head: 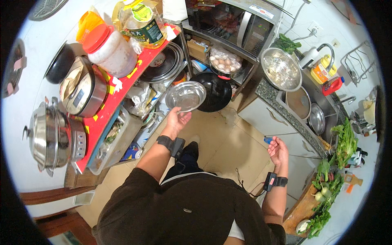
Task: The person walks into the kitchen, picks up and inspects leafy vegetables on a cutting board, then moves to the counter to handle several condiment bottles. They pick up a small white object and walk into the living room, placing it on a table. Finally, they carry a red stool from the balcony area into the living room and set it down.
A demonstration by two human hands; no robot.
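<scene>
My left hand (pixel 179 120) grips the near rim of a shiny metal bowl (pixel 186 96), held out beside the open shelving. Behind that bowl lies a black wok (pixel 215 92). Over the floor on the right, my right hand (pixel 278 149) has its fingertips on a small blue object (pixel 268 140), whose kind I cannot tell. Beyond it, on the counter corner, a metal basin (pixel 281 69) holds clear, shiny items. A round pan or lid (pixel 298 103) and a smaller metal bowl (pixel 317 118) rest in the sink.
The red-covered shelf top (pixel 131 80) at left carries a rice cooker (pixel 81 92), a steamer pot (pixel 50 134) and a red-lidded jar (pixel 111 50). A granite counter edge (pixel 294 122) runs along the right. Leafy greens (pixel 344 144) and a wooden cutting board (pixel 298 211) lie there. A microwave (pixel 229 24) stands ahead.
</scene>
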